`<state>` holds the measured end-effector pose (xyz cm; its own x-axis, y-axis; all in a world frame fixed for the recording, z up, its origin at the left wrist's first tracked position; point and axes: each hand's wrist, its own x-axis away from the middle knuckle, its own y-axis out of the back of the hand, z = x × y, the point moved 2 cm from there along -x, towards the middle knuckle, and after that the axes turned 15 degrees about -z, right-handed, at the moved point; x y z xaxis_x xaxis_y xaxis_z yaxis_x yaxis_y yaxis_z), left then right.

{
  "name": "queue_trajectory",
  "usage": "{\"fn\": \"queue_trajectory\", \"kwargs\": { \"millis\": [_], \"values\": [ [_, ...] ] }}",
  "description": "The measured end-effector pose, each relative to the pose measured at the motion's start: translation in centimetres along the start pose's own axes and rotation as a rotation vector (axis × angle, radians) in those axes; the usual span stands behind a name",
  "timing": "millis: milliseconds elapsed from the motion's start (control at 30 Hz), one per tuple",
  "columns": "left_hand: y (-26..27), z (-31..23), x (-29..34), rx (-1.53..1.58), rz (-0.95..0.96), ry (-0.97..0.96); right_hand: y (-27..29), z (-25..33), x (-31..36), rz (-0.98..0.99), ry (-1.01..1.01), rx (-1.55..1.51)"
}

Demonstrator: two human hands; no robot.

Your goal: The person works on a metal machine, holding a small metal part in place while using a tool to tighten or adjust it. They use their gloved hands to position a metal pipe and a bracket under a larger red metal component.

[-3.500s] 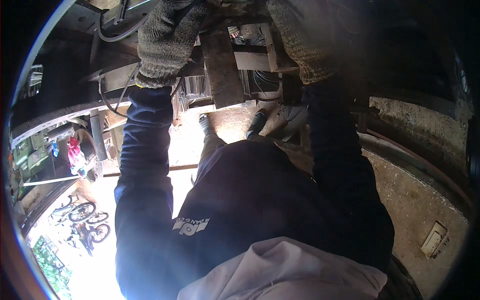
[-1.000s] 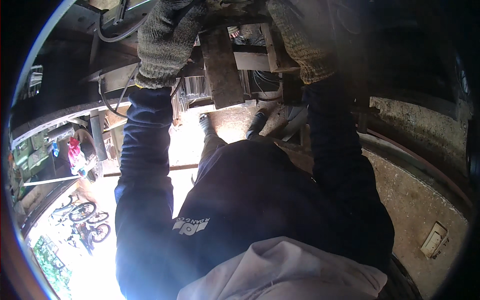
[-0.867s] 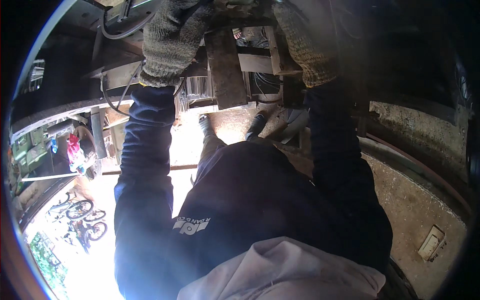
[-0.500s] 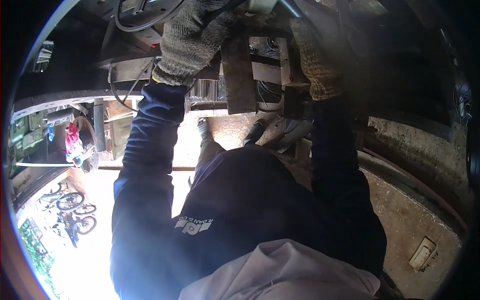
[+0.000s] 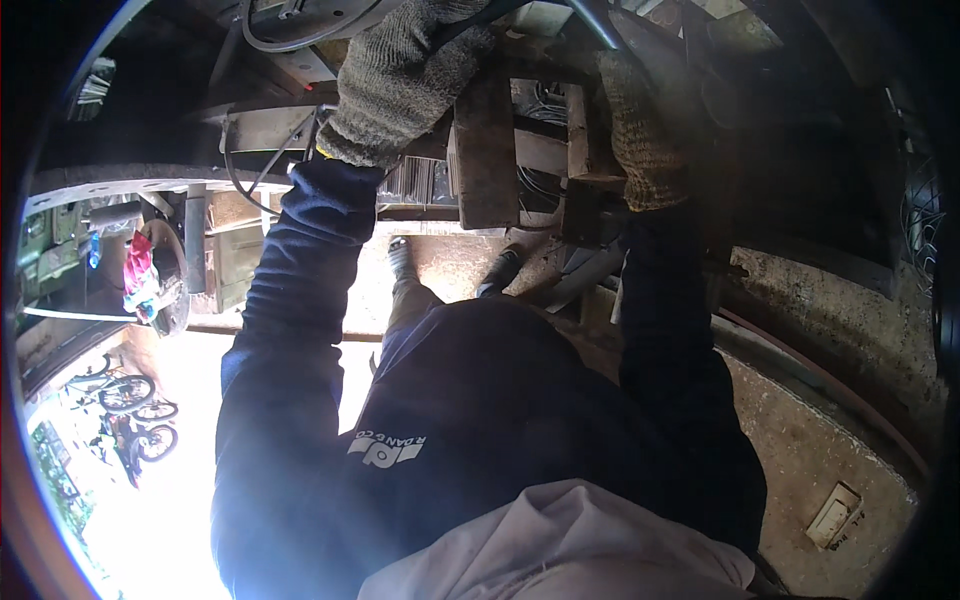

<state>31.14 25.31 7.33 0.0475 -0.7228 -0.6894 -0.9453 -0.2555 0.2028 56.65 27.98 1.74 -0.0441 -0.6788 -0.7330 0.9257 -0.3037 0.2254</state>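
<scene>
Both my hands wear grey-brown knitted work gloves and reach up to the top of the view. My left hand point(image 5: 405, 85) is closed around a dark bar point(image 5: 478, 18). My right hand point(image 5: 640, 130) is closed at the lower end of a shiny metal rod point(image 5: 594, 22); shadow hides most of its fingers. Between the hands a worn wooden block point(image 5: 487, 155) stands upright in front of the workbench. What the bar and rod join onto is cut off by the upper edge.
A grey cable point(image 5: 300, 42) loops left of my left hand. Thin metal strips point(image 5: 408, 182) stand below it. A round disc with a pink cloth point(image 5: 140, 275) is at the left, bicycles point(image 5: 130, 410) beyond. A wall with a switch plate point(image 5: 833, 515) stands at the right.
The whole view has turned slightly, so the bench and both hands appear a little further right at the top. Both hands keep their hold, with little visible movement against the bench.
</scene>
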Motion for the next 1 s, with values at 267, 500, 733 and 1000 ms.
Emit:
{"fn": "queue_trajectory", "kwargs": {
  "millis": [267, 500, 733, 1000],
  "values": [
    [0.0, 0.0, -0.2, -0.037, -0.029, -0.091, 0.4, -0.4, 0.4, -0.003, 0.001, 0.019],
    [0.4, 0.5, 0.4, -0.003, 0.053, 0.122, 0.5, -1.2, 0.7, 0.000, 0.010, 0.027],
    [0.7, 3.1, 2.1, -0.174, -0.049, -0.033, 0.7, -1.6, 1.1, 0.018, 0.000, 0.072],
    [0.8, 1.1, 0.8, -0.059, -0.033, -0.017, -0.2, 1.2, -0.3, 0.002, -0.069, -0.006]
  ]
}}
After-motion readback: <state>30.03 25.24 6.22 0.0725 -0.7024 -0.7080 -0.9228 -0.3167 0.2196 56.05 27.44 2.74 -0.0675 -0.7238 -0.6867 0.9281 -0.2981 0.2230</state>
